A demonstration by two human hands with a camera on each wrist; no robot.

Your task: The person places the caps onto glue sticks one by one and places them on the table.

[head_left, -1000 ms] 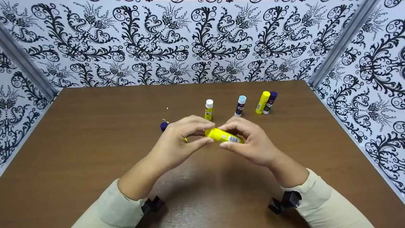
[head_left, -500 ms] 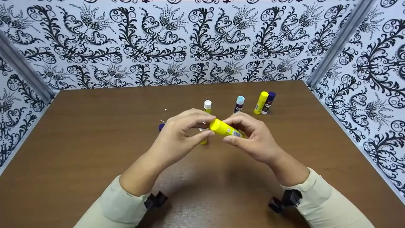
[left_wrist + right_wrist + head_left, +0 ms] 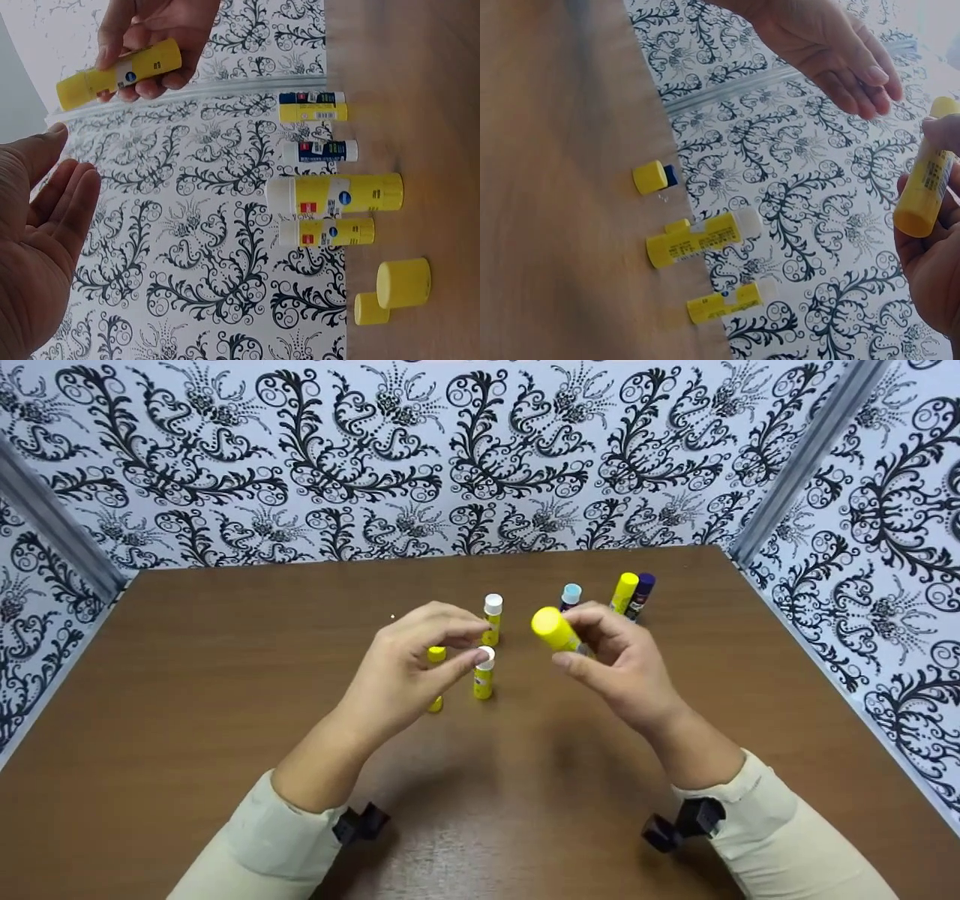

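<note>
My right hand (image 3: pixel 634 667) grips a yellow glue stick (image 3: pixel 553 628), raised over the table and tilted so its round yellow end faces up. The left wrist view shows that glue stick (image 3: pixel 124 73) along its whole length, yellow at both ends. My left hand (image 3: pixel 397 667) is in the air to its left, fingers loosely bent and holding nothing. Below and behind the left fingertips stand two yellow glue sticks with white tops, a nearer one (image 3: pixel 484 682) and a farther one (image 3: pixel 491 631). Two yellow caps, one larger (image 3: pixel 405 283) and one smaller (image 3: pixel 371 308), rest on the table.
At the back right stand a blue-and-white glue stick with a pale top (image 3: pixel 571 594), a yellow glue stick (image 3: pixel 625 591) and a dark blue-capped one (image 3: pixel 643 592). A dark blue cap (image 3: pixel 670 175) shows behind a yellow cap. Patterned walls (image 3: pixel 360 457) enclose the table (image 3: pixel 225 675).
Earlier my left fingers were at the yellow end of the glue stick; now they are apart from it. My right hand has moved up and right with the glue stick, turning its end upward.
</note>
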